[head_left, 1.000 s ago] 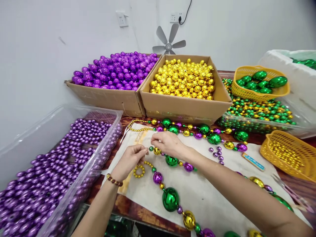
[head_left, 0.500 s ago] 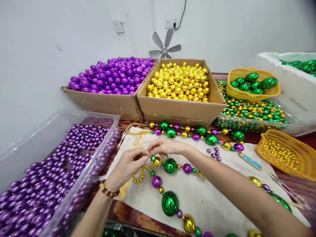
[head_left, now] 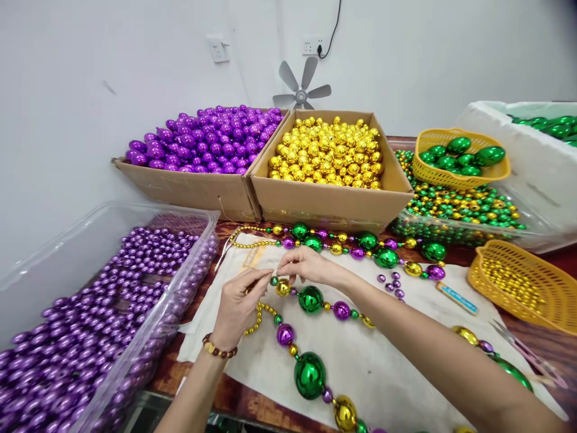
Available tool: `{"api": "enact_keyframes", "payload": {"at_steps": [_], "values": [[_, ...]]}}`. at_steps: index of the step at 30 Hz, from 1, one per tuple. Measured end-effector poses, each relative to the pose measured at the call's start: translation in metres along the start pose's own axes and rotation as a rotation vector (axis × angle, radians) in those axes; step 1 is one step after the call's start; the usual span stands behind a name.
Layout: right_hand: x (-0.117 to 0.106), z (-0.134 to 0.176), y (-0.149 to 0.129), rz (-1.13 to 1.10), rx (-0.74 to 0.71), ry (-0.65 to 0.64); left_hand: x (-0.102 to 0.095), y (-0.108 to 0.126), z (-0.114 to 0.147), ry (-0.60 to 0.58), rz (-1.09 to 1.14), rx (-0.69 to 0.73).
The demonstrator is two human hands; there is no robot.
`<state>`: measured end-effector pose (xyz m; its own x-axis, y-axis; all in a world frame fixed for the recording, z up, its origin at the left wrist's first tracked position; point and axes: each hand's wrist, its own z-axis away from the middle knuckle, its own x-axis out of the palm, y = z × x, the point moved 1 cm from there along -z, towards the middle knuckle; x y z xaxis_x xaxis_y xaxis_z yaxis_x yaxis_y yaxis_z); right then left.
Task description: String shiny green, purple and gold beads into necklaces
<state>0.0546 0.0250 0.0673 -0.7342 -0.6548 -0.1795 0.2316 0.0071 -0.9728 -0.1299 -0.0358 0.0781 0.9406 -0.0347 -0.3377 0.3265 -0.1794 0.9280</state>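
Note:
My left hand (head_left: 241, 297), wearing a beaded bracelet (head_left: 219, 349), pinches the thread end of a bead necklace (head_left: 310, 376). Across a small gap my right hand (head_left: 305, 265) has thumb and fingers closed on the same thin thread, which barely shows between the fingertips. Just below the fingertips hangs a small green bead (head_left: 274, 281), followed by a gold bead (head_left: 283, 287) and a large green bead (head_left: 311, 299). A run of small gold beads (head_left: 267, 307) trails from beneath my left hand. The necklace lies in a loop over a pale cloth (head_left: 374, 361).
Behind the cloth lies a finished-looking bead strand (head_left: 386, 257). Loose purple beads (head_left: 389, 287), a blue-labelled box cutter blade pack (head_left: 457, 298) and scissors (head_left: 527, 352) rest at right. Around stand a clear purple-bead bin (head_left: 148, 319), cardboard boxes (head_left: 331, 201) and yellow baskets (head_left: 559, 300).
My left hand has shifted slightly right and drawn apart from my right hand, leaving a short length of thread between the fingertips. The green bead near them has moved a little left and up.

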Motion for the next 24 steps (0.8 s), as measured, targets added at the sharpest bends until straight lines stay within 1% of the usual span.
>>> {"api": "enact_keyframes", "payload": {"at_steps": [2,4,7,10,12,13,16,18,20,22,23,24], "values": [[-0.001,0.009,-0.005,0.093,-0.041,0.098,0.003,-0.006,-0.001,0.051,0.17,-0.121],[0.0,0.019,-0.008,0.17,-0.064,0.153,0.006,-0.013,-0.003,0.114,0.392,-0.195],[0.006,0.033,-0.004,0.233,-0.067,0.185,0.012,-0.021,-0.004,0.212,0.719,-0.253],[0.01,0.043,0.002,0.239,-0.071,0.178,0.017,-0.022,0.0,0.242,0.895,-0.299],[0.01,0.045,0.0,0.21,-0.097,0.165,0.021,-0.02,0.002,0.224,0.979,-0.334],[0.009,0.046,-0.004,0.187,-0.133,0.167,0.024,-0.018,0.002,0.212,1.015,-0.349],[0.006,0.047,-0.029,0.055,-0.319,0.211,0.03,-0.012,0.0,0.192,1.096,-0.372],[0.01,0.049,-0.047,-0.061,-0.415,0.209,0.033,-0.005,0.0,0.188,1.134,-0.372],[0.017,0.049,-0.059,-0.178,-0.429,0.154,0.033,0.003,0.0,0.184,1.134,-0.388],[0.024,0.045,-0.059,-0.282,-0.395,0.101,0.031,0.008,-0.002,0.166,1.093,-0.423],[0.026,0.041,-0.056,-0.327,-0.394,0.111,0.029,0.01,-0.004,0.165,1.076,-0.44],[0.027,0.037,-0.051,-0.381,-0.392,0.153,0.027,0.01,-0.007,0.164,1.078,-0.444]]}}
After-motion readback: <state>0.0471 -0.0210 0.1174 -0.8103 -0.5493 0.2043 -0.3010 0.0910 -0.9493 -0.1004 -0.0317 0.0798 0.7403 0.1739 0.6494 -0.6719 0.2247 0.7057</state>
